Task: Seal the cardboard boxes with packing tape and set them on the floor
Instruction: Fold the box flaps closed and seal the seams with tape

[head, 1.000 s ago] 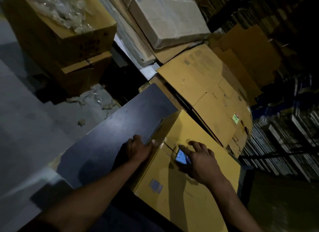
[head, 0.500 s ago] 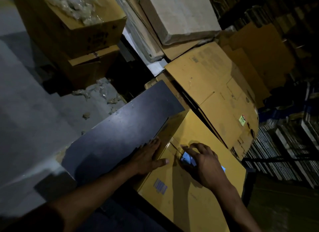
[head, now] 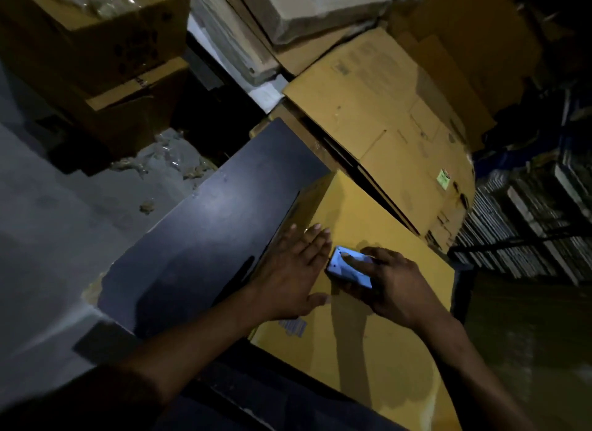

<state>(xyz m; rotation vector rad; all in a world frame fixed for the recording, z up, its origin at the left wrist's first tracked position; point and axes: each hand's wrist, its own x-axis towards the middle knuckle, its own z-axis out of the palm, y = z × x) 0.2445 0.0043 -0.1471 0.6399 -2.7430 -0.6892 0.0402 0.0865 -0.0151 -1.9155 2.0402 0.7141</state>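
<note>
A yellow cardboard box [head: 378, 341] lies on a dark tabletop [head: 211, 238] in front of me, its top flaps closed. My left hand [head: 294, 270] presses flat on the box top near its left edge, fingers straight. My right hand [head: 394, 286] grips a small blue tape dispenser [head: 347, 265] and holds it against the box top, right beside the fingertips of my left hand. A strip of clear tape [head: 349, 334] runs down the box towards me from the dispenser.
Flattened cardboard sheets [head: 384, 116] lean in a stack behind the box. Brown boxes [head: 96, 46] with plastic wrap stand at the upper left on a grey floor [head: 38, 222] with scraps. Wrapped flat packs [head: 304, 10] lie at the top. Dark shelving [head: 528, 225] fills the right.
My left hand slid from the box's left edge onto the top and flattened there. My right hand pushed the blue dispenser away from me along the box, closer to my left hand.
</note>
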